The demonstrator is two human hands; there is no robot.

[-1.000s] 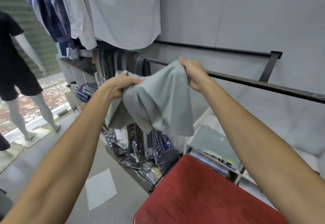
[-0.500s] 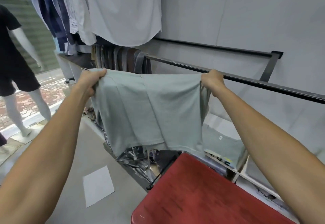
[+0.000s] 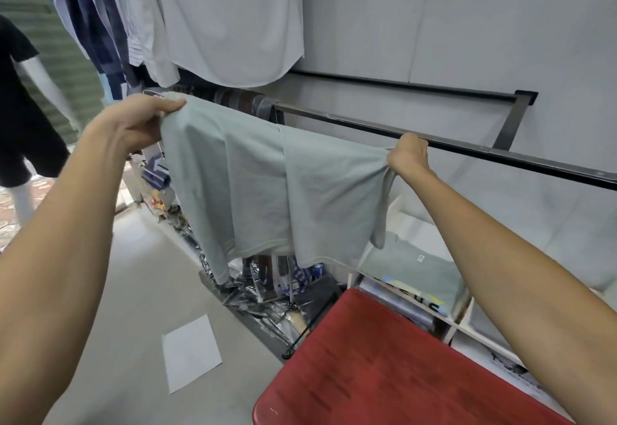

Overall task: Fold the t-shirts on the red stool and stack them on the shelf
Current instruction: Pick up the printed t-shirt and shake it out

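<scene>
While your arms reach forward, your left hand pinches one top corner of the grey-green t-shirt and your right hand grips the other, so it hangs spread in the air above and beyond the red stool, in front of the white shelf.

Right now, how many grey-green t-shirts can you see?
2: one t-shirt held spread between both hands, one folded t-shirt on the shelf. More may be hidden.
</scene>
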